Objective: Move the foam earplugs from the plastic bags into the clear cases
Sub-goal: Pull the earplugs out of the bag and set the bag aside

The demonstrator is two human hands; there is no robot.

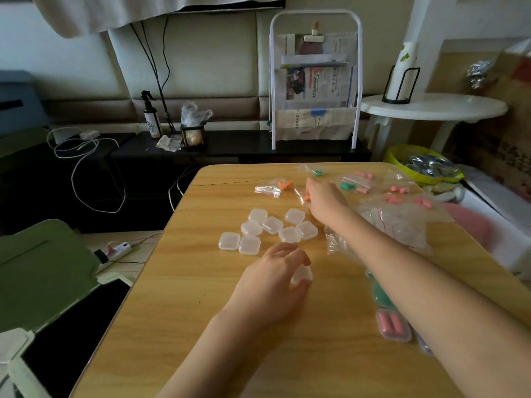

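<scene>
Spray bottle (pixel 151 117) near newspaper rack (pixel 315 81); white side table (pixel 434 107).

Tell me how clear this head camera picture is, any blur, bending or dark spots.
Head view: wide-angle lens bends the table edges; the room at left is dim; the cases are fairly sharp; the pink shape at right is blurred.

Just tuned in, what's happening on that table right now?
A person is sorting earplugs into cases. The left hand holds one clear case near the table's middle. The right hand reaches to a bag with orange earplugs. A cluster of empty cases waits; one case of pink earplugs lies filled.
</scene>
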